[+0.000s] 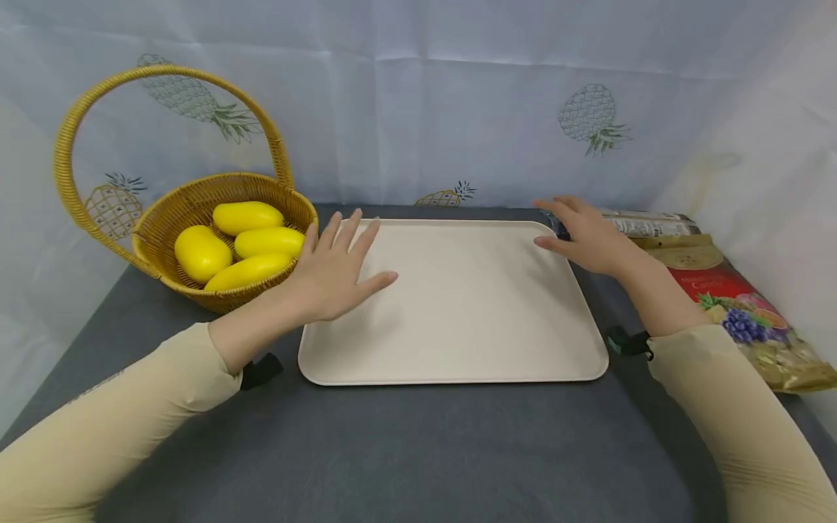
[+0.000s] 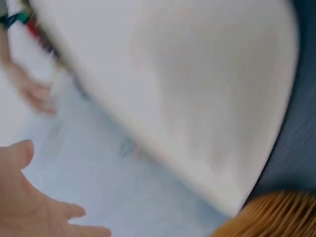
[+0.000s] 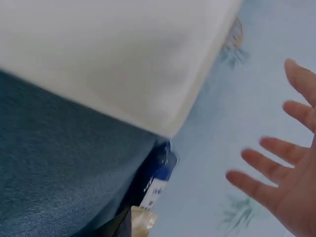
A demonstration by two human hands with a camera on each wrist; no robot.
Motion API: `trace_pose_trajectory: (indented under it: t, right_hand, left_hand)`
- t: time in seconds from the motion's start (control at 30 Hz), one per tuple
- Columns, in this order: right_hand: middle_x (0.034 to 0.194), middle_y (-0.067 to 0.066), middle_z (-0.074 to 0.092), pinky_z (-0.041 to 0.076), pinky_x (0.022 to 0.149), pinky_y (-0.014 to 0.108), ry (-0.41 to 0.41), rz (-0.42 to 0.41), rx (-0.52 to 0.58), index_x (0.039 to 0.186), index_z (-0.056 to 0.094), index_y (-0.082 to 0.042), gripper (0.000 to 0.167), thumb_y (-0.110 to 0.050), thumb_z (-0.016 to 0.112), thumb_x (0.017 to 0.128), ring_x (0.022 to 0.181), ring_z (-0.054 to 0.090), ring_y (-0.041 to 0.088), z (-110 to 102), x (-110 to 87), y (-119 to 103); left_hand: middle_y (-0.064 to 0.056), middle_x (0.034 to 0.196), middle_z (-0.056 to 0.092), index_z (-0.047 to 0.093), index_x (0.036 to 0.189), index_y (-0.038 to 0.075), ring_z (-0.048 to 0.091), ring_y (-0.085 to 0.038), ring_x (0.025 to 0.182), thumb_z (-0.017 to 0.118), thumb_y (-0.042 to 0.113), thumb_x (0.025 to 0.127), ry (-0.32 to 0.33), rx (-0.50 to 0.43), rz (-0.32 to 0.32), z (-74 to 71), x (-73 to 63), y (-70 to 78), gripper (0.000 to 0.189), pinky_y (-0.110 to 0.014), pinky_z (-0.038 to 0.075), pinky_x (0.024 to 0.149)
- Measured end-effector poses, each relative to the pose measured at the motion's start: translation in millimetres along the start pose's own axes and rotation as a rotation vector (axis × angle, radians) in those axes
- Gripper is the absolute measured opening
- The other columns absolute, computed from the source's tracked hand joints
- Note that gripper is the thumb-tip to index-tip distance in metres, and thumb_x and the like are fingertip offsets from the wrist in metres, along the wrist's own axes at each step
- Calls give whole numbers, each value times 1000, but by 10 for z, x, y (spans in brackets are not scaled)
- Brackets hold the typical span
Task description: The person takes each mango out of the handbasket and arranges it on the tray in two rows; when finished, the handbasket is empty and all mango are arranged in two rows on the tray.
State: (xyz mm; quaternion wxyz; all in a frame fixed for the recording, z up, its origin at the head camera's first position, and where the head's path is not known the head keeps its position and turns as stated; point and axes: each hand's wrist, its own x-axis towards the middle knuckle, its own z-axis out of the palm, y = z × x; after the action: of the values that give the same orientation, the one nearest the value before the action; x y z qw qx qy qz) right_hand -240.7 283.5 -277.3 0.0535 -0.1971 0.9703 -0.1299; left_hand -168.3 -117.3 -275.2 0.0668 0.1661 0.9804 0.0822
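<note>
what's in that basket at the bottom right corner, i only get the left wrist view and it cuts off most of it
Observer: The head view shows four yellow fruits inside the basket.
Operator: ok and the red blur up top left
Observer: Most likely the gold and red printed bag, which the head view shows to the right of the tray.
Operator: anything else by the tray on that side
Observer: Yes, the right wrist view shows a dark blue item with a white label just past a tray corner; I can't tell what it is.
</note>
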Motion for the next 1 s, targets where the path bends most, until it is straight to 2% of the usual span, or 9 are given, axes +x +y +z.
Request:
trace_pose_trajectory:
  t: [0.13, 0.23, 0.3, 0.4, 0.5, 0.6, 0.77, 1.0]
  right_hand:
    - [151, 25, 36, 42, 101, 65, 10, 31, 134, 150, 40, -11, 57, -35, 56, 101, 131, 43, 46, -68, 17, 162]
    - [144, 24, 44, 49, 96, 60, -11, 82, 226, 144, 46, -6, 49, -30, 56, 102, 120, 52, 42, -60, 20, 282]
    - [138, 22, 49, 53, 94, 56, -35, 117, 287, 141, 48, -4, 46, -28, 55, 102, 115, 56, 39, -35, 24, 349]
    - [125, 19, 53, 59, 90, 48, -66, 153, 338, 137, 50, -3, 44, -27, 57, 101, 105, 61, 33, 18, 45, 426]
    - [117, 17, 55, 60, 86, 42, -112, 179, 361, 134, 49, 0, 42, -23, 57, 101, 102, 62, 28, 74, 70, 486]
    - [115, 18, 56, 60, 86, 42, -166, 202, 372, 133, 45, 4, 44, -23, 57, 101, 101, 63, 27, 113, 85, 533]
    - [120, 24, 52, 59, 87, 45, -232, 246, 395, 135, 38, 8, 53, -24, 59, 100, 102, 63, 32, 150, 90, 558]
    - [127, 30, 45, 60, 85, 44, -272, 279, 436, 140, 29, 12, 59, -17, 59, 99, 101, 64, 31, 176, 74, 576]
  left_hand:
    - [-16, 168, -1, -1, 160, 18, 1, -43, 155, 34, 64, 100, 53, -94, 7, -326, 14, -120, 84, -68, 1, 123]
    - [-21, 167, 6, 3, 160, 10, 6, -46, 153, 34, 58, 102, 87, -177, 31, -540, 34, -252, 81, -66, 7, 124]
    - [-23, 166, 8, 4, 160, 7, 9, -46, 153, 33, 55, 104, 79, -250, 28, -649, 52, -364, 79, -66, 10, 123]
    - [-22, 166, 9, 3, 159, 7, 15, -47, 152, 31, 55, 104, 39, -341, -10, -763, 84, -544, 79, -67, 16, 121]
    - [-21, 166, 9, 0, 160, 7, 20, -47, 150, 26, 58, 103, -7, -398, -72, -829, 118, -712, 80, -68, 23, 118]
    - [-23, 166, 10, 2, 159, 4, 19, -48, 149, 22, 57, 103, -27, -450, -116, -873, 164, -865, 80, -69, 24, 117]
    - [-28, 163, 12, 9, 157, -2, 16, -50, 149, 18, 52, 105, -18, -505, -172, -918, 267, -1101, 76, -69, 24, 117]
    - [-22, 166, -3, -1, 159, 4, 6, -48, 152, 15, 55, 103, -14, -584, -305, -915, 378, -1345, 77, -68, 18, 120]
